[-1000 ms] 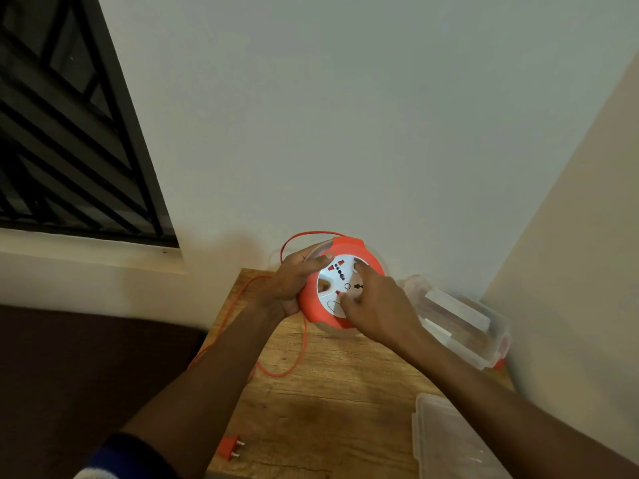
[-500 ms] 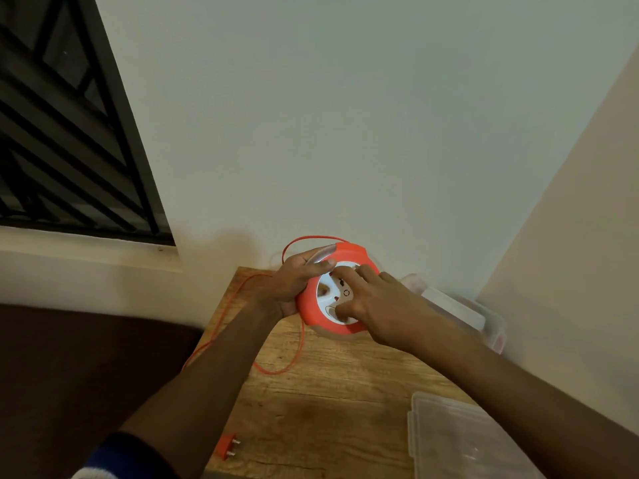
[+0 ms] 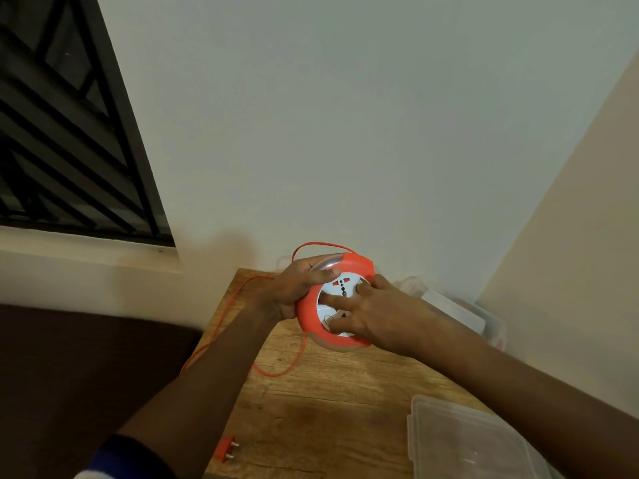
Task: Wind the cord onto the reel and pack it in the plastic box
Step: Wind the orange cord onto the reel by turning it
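- Presently your left hand (image 3: pixel 294 288) grips the rim of the orange cord reel (image 3: pixel 337 299), thumb over the front edge, and holds it tilted just above the wooden table (image 3: pixel 311 409); your right hand (image 3: pixel 380 316) lies on the white socket face with its fingers (image 3: pixel 332 299) straight and pressing, clasping nothing
- Much of the orange cord (image 3: pixel 276 373) is unwound: one loop rises behind the reel, one curls on the table below it, and a run trails off the left edge
- Risk: the run over the edge could catch on the table corner as you wind, jerking the reel in a one-handed hold
- Risk: the plug (image 3: pixel 226 447) lies near the front edge; a sharp pull on the slack may flick it to the floor
- Risk: flat fingers may slip on the smooth face, so turns could lie loose and bulge past the rim
- Risk: a bulging reel may not seat in the clear plastic box (image 3: pixel 463 312) behind your right wrist; its lid (image 3: pixel 466 444) lies apart, near the front right
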### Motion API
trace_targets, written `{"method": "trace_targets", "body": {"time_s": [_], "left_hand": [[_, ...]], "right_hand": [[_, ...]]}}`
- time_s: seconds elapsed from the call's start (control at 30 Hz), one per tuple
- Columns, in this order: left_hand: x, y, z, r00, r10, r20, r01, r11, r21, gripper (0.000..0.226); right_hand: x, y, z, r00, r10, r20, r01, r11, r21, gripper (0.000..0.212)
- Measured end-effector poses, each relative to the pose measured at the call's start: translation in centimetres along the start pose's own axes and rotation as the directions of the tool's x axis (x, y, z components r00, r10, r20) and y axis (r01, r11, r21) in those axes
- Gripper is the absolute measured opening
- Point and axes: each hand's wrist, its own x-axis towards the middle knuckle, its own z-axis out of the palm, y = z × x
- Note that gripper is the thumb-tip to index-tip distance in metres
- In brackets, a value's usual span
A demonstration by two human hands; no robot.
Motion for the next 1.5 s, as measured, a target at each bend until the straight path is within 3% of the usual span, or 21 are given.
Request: {"method": "trace_targets", "body": {"time_s": [0.2,0.37,0.5,0.67,0.73,0.83,1.0,1.07,1.1,1.13,1.17,1.23,1.3,1.33,1.5], "left_hand": [[0.0,0.1,-0.2,1.000,0.017,-0.016,-0.018,1.000,-0.018,0.058],[-0.2,0.2,0.1,1.000,0.011,-0.010,-0.011,1.000,-0.008,0.041],[-0.2,0.2,0.5,1.000,0.013,-0.018,-0.014,1.000,-0.017,0.049],[0.2,0.3,0.8,0.997,0.020,-0.081,-0.021,1.000,-0.011,0.046],[0.4,0.2,0.9,0.994,0.037,-0.102,-0.043,0.997,-0.057,0.045],[0.9,0.0,1.4,0.988,0.075,-0.138,-0.096,0.984,-0.150,0.039],[1.3,-0.1,1.8,0.961,0.097,-0.258,-0.126,0.987,-0.098,0.028],[1.2,0.2,1.5,0.958,0.093,-0.271,-0.127,0.985,-0.112,0.028],[1.1,0.4,1.5,0.958,0.090,-0.273,-0.125,0.985,-0.115,0.027],[1.1,0.6,1.6,0.959,0.089,-0.270,-0.126,0.985,-0.121,0.026],[1.1,0.7,1.6,0.960,0.090,-0.266,-0.129,0.983,-0.133,0.027],[1.1,1.0,1.8,0.963,0.090,-0.253,-0.133,0.979,-0.155,0.034],[1.0,1.1,1.7,0.968,0.094,-0.232,-0.131,0.980,-0.149,0.033],[0.9,1.1,1.7,0.970,0.098,-0.224,-0.130,0.982,-0.136,0.030],[0.5,0.4,1.5,0.979,0.055,-0.195,-0.066,0.997,-0.050,0.045]], "right_hand": [[0.8,-0.1,0.3,1.000,0.007,0.001,-0.007,1.000,-0.017,0.084],[0.8,0.4,0.0,1.000,-0.007,-0.013,0.007,1.000,-0.010,0.089],[0.9,0.2,0.2,0.990,0.135,-0.051,-0.131,0.988,0.086,0.084],[1.2,-1.1,0.9,0.919,0.390,-0.052,-0.361,0.888,0.284,0.073],[1.3,-1.5,0.9,0.839,0.528,-0.128,-0.432,0.791,0.433,0.062],[1.5,-1.2,0.6,0.649,0.742,-0.167,-0.445,0.549,0.708,0.040],[1.5,-0.8,1.0,0.483,0.863,0.147,-0.309,0.011,0.951,0.061],[1.4,-1.1,1.2,0.473,0.840,0.267,-0.171,-0.210,0.963,0.069],[1.4,-1.2,1.2,0.482,0.827,0.289,-0.134,-0.256,0.957,0.071],[1.4,-1.3,1.2,0.500,0.824,0.266,-0.139,-0.227,0.964,0.071],[1.3,-1.4,1.1,0.531,0.823,0.201,-0.178,-0.123,0.976,0.071],[1.2,-1.7,0.9,0.638,0.770,0.016,-0.290,0.221,0.931,0.069],[1.2,-1.9,1.2,0.741,0.667,-0.078,-0.399,0.531,0.747,0.067],[1.2,-2.0,1.4,0.766,0.638,-0.077,-0.443,0.611,0.656,0.068],[0.7,-1.7,1.7,0.832,0.548,-0.092,-0.498,0.809,0.311,0.079]]}}
